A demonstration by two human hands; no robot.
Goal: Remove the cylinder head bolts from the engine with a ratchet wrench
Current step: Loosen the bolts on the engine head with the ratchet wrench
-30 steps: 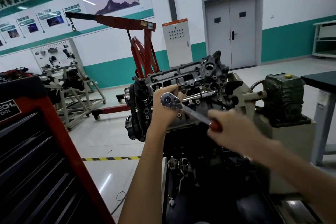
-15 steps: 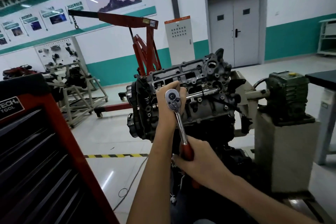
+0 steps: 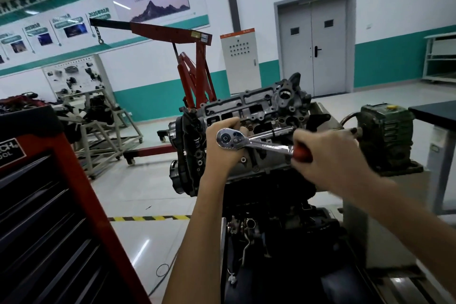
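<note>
Red tool chest (image 3: 49, 180) label (image 3: 9, 153) is reading partly "…CH TOOL"; wall poster text is too blurred. Left hand (image 3: 222, 153) is cupping the ratchet wrench (image 3: 249, 142) head against the engine (image 3: 266, 108), fingers curled behind it. Right hand (image 3: 328, 155) fingers are wrapping the red handle, now pointing right, having swung up from pointing down. The bolt is hidden.
</note>
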